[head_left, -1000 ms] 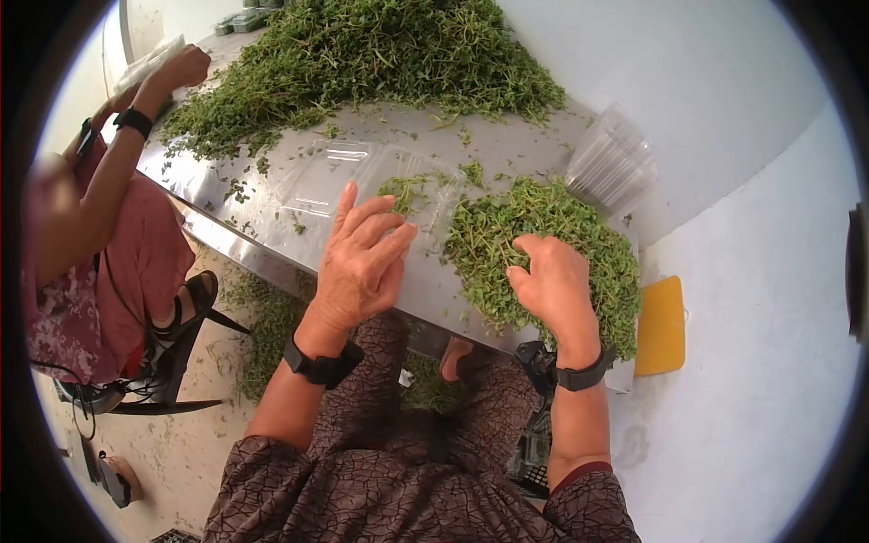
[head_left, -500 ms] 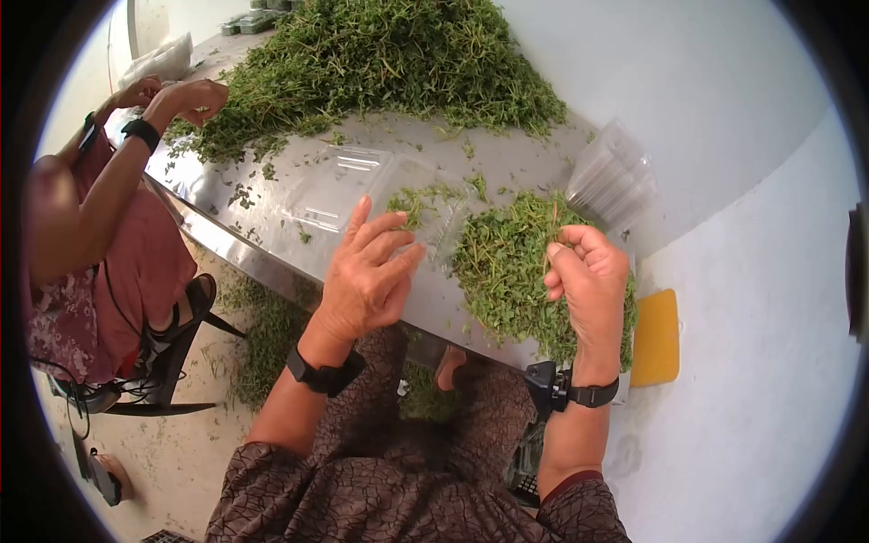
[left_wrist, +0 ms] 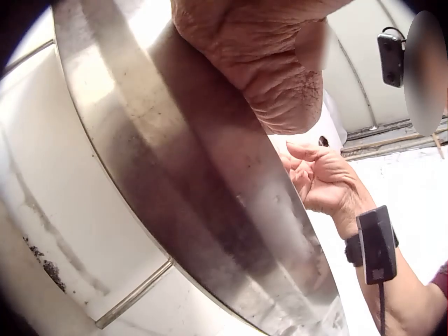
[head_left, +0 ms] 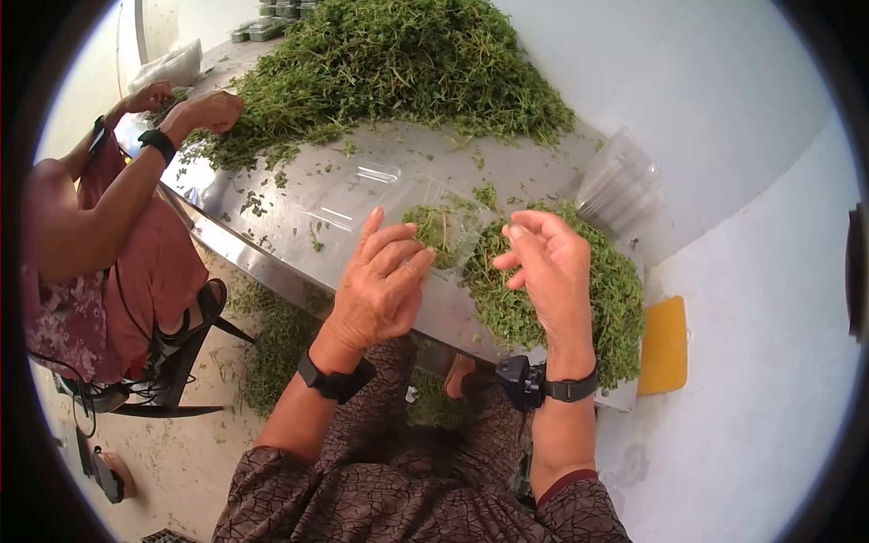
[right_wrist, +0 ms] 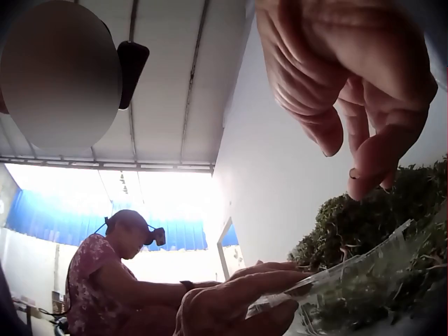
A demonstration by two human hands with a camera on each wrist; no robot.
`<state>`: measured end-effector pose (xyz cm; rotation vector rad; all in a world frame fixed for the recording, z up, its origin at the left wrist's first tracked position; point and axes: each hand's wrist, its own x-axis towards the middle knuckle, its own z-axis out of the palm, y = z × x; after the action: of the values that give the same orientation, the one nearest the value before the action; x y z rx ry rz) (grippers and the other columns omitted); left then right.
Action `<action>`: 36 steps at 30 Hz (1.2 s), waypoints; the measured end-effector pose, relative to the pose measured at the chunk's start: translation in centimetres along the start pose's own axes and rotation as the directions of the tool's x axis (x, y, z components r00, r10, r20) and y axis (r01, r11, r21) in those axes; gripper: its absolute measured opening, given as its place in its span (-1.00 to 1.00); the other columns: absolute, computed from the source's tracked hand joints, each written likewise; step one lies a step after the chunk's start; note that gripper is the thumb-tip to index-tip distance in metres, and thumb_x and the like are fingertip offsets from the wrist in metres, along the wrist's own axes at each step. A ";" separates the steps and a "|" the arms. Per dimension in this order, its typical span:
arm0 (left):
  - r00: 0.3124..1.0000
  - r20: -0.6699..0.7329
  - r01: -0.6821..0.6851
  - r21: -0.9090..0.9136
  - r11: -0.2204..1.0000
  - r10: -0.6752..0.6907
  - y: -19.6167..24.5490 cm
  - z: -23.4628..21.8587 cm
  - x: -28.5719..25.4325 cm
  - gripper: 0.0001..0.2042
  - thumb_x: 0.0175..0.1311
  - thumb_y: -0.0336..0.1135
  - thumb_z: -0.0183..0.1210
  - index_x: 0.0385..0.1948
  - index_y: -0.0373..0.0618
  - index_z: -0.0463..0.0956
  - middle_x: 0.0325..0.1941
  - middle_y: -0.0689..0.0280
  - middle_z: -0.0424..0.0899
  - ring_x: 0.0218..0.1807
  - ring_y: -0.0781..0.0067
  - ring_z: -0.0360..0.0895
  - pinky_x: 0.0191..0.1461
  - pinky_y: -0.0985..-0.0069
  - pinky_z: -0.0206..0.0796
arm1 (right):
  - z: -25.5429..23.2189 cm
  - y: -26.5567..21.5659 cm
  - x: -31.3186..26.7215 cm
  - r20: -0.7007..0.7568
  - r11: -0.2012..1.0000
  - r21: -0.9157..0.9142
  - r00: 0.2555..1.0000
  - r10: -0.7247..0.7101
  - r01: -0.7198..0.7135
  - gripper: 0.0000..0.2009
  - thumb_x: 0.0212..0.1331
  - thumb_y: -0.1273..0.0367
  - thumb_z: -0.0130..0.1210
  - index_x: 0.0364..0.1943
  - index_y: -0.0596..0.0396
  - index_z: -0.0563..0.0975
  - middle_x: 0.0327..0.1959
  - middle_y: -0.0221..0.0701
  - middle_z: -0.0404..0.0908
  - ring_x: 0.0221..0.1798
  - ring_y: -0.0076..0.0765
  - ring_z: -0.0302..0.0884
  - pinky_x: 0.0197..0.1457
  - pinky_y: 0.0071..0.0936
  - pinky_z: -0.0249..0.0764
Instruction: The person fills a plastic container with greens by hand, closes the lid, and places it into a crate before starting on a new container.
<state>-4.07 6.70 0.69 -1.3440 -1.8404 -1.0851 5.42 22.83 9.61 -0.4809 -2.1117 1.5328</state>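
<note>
My left hand [head_left: 376, 294] is beside a clear plastic clamshell box [head_left: 353, 192], its fingers loosely spread and partly bent at the near edge. The box lies with its lid folded back, and some leafy green sprigs [head_left: 434, 226] are in its base. In the right wrist view the left hand [right_wrist: 234, 297] overlaps the box's rim. My right hand [head_left: 554, 276] hovers over a small heap of green sprigs [head_left: 597, 303], right of the box. Its thumb and fingers are loosely bent and apart in the right wrist view, with nothing seen between them.
A large heap of greens [head_left: 407, 72] covers the back of the steel table [head_left: 299, 240]. Stacked clear boxes [head_left: 623, 185] stand by the wall, near a yellow board [head_left: 663, 346]. Another person [head_left: 136, 217] sits at the left, hands at the big heap.
My right hand pinched a sprig, lifting it rightward from the small heap, then moved back left toward the box; the sprig no longer shows. My left hand stays nearly in place.
</note>
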 end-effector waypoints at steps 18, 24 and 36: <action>0.998 -0.048 0.051 0.007 0.999 -0.050 -0.1 0.2 -0.1 -0.68 -0.23 -0.50 0.17 -0.29 -0.17 0.53 -0.18 0.22 0.54 0.07 0.10 0.41 0.38 -0.01 -0.04 | -0.3 4.1 -1.0 0.144 0.529 -0.799 0.946 -0.292 0.285 -0.76 -0.16 0.33 0.26 -0.39 0.16 0.61 -0.47 -0.28 0.55 -0.30 -0.14 0.48 -0.21 -0.25 0.42; 0.998 -0.031 0.061 -0.006 0.998 -0.061 -0.1 0.1 -0.1 -0.73 -0.24 -0.51 0.18 -0.37 -0.16 0.53 -0.20 0.23 0.54 0.07 0.11 0.42 0.37 -0.01 -0.03 | 0.2 5.5 0.4 0.266 0.327 -0.869 0.907 -0.326 0.372 -0.88 -0.21 0.41 0.19 -0.62 0.18 0.54 -0.49 -0.26 0.50 -0.22 -0.08 0.41 -0.19 -0.25 0.38; 0.989 -0.099 0.102 -0.076 0.992 -0.109 -0.4 0.2 -0.2 -0.77 -0.19 -0.50 0.14 -0.38 -0.17 0.53 -0.21 0.21 0.55 0.07 0.05 0.41 0.37 -0.05 -0.07 | -4.1 2.6 2.3 0.032 0.652 -0.743 0.981 -0.191 0.151 -0.91 -0.19 0.46 0.09 -0.67 0.20 0.48 -0.59 -0.16 0.50 -0.48 0.00 0.46 -0.37 -0.17 0.41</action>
<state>-4.43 6.69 0.28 -1.2176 -1.8305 -1.2609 5.88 28.04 8.58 -0.5513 -2.6002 0.4651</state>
